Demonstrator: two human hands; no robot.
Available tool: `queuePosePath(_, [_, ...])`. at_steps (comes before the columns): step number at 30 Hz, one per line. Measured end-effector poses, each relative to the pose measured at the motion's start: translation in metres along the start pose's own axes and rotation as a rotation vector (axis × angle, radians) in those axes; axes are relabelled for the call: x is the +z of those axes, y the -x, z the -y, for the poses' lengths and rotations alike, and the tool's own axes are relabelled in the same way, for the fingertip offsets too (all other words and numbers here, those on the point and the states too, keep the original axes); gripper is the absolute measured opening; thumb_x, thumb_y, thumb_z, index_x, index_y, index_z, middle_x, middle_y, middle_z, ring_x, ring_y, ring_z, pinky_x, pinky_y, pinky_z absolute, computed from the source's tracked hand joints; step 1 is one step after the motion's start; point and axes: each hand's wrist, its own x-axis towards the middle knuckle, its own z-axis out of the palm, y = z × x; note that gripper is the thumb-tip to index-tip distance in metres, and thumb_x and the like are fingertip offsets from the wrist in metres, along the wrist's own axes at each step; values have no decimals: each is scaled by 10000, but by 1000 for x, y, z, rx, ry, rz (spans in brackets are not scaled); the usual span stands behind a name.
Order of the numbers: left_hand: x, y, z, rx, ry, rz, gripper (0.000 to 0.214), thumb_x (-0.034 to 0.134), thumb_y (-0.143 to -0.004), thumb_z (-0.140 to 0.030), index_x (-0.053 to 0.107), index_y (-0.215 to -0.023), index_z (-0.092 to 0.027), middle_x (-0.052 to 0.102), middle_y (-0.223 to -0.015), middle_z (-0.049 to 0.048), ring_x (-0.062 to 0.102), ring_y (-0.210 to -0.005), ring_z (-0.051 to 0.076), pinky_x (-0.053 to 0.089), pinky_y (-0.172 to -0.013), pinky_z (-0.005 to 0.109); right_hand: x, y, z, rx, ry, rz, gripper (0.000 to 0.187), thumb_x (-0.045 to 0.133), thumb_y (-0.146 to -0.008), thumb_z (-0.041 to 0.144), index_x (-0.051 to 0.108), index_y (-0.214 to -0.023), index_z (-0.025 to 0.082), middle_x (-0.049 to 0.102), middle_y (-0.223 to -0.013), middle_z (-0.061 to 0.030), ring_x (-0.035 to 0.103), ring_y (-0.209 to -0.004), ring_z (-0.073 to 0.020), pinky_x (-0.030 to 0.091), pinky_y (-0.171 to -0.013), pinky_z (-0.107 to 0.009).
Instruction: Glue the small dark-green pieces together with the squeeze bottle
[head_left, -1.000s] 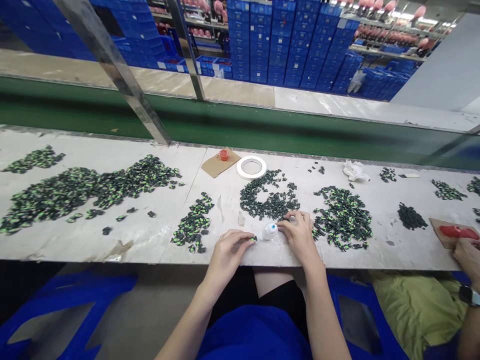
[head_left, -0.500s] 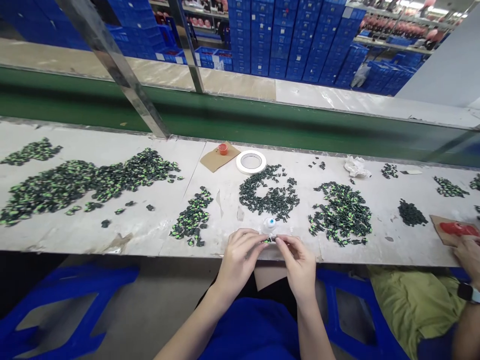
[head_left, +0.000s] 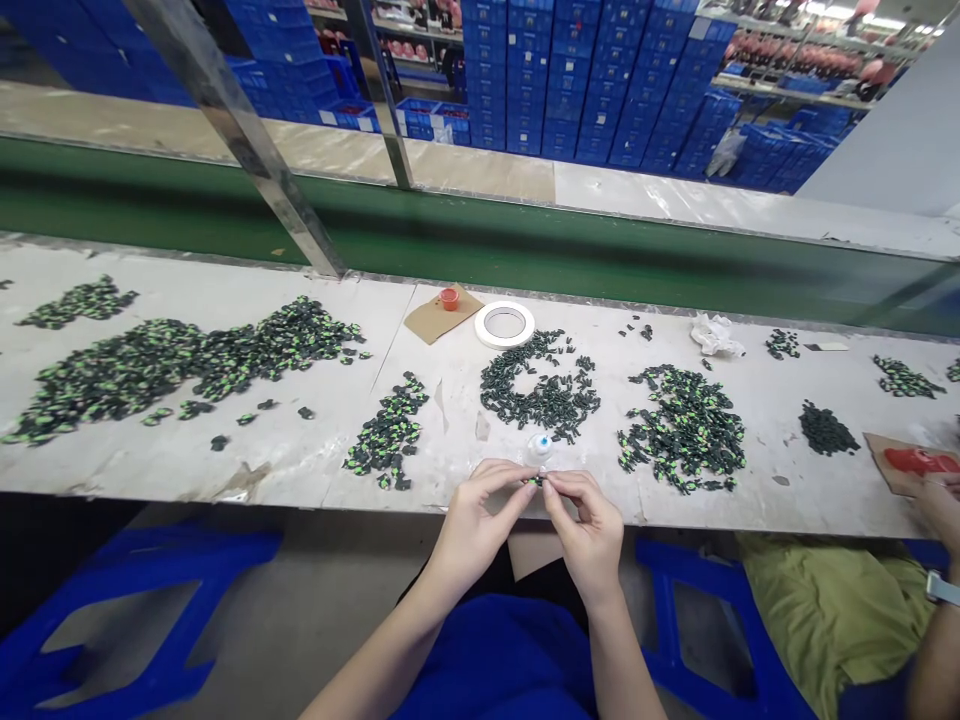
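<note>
Pinching a small black-green part between left hand and right hand, both grips narrow, fingertips nearly meeting. Part is being held near the table's front edge; fingers are hiding most of it. White bottle, blue tip, is standing just beyond the fingertips. Farther out, black pieces are lying loosely piled, with a left pile and right pile of black-green parts flanking them. Tape roll is lying behind, beside cardboard carrying a red cup.

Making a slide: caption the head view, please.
Left hand and right hand pinch a small dark part near a white container.
</note>
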Motion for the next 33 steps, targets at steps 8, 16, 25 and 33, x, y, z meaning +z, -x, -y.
queuePosePath(8, [-2,-3,-3,104,-1,35,152,644,-820,-172,749,-918,-219,741,-885,65,651,-896,199,552,-799,333,-8,-8,1,-192,53,45,101,644,-823,141,704,-825,222,728,-801,-55,673,-773,-197,571,-682,-360])
queuePosePath(16, [-1,-4,-5,65,66,9,117,677,-771,-153,753,-836,-215,738,-821,58,654,-863,200,555,-783,330,-4,-8,2,-249,99,-1,104,643,-809,131,692,-837,218,714,-772,-52,672,-730,-192,577,-645,-349])
queuePosePath(25, [-16,-12,-6,-21,-53,172,195,674,-756,-187,721,-944,-214,708,-890,56,672,-875,201,527,-817,325,-22,-17,7,-145,148,253,327,657,-794,155,610,-1107,238,724,-858,-30,718,-737,-172,598,-728,-318])
queuePosePath(33, [-13,-5,-14,-33,-128,118,183,672,-739,-155,719,-908,-207,714,-853,53,668,-842,204,524,-778,319,-15,-12,3,70,62,228,203,694,-732,214,579,-900,218,685,-746,-10,685,-665,-156,567,-632,-270])
